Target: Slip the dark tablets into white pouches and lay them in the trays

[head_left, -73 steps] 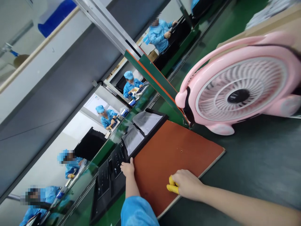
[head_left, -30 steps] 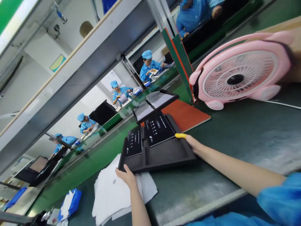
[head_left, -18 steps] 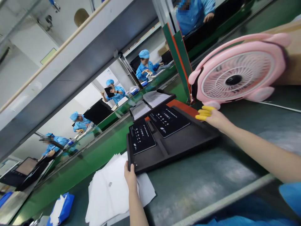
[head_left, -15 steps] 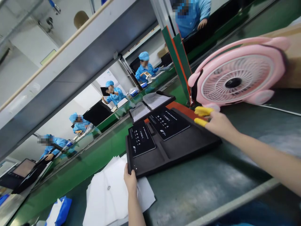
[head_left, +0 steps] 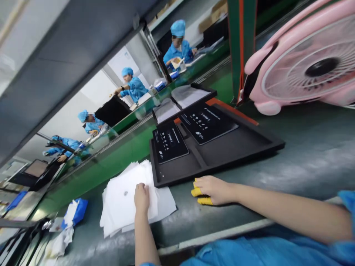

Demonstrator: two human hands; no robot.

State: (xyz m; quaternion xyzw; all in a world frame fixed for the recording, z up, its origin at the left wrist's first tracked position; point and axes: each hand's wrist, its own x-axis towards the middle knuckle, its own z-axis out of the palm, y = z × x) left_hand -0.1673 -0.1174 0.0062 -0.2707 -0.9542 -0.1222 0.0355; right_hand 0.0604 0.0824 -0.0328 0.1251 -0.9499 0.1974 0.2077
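Note:
My left hand (head_left: 142,198) is over a stack of white sheets (head_left: 118,207), its fingers curled together. What they hold, if anything, is hidden. My right hand (head_left: 215,190), with yellow finger covers on several fingers, lies low on the green bench, fingers apart and nothing in them. Just beyond it sits a black tray (head_left: 230,160) with two shallow compartments. A smaller black printed panel (head_left: 172,146) lies in the left one and a larger printed panel (head_left: 208,123) in the right one.
Behind the tray, another black tray (head_left: 206,96) holds pale translucent pieces. A pink fan (head_left: 266,88) stands at the right. A blue tissue pack (head_left: 80,212) lies at the left. Co-workers in blue sit across the green line; one person (head_left: 134,88) holds a large black panel.
My left hand has let go of the black tray's left edge and moved onto the white sheets. My right hand has left the tray's right end and come down to its near side.

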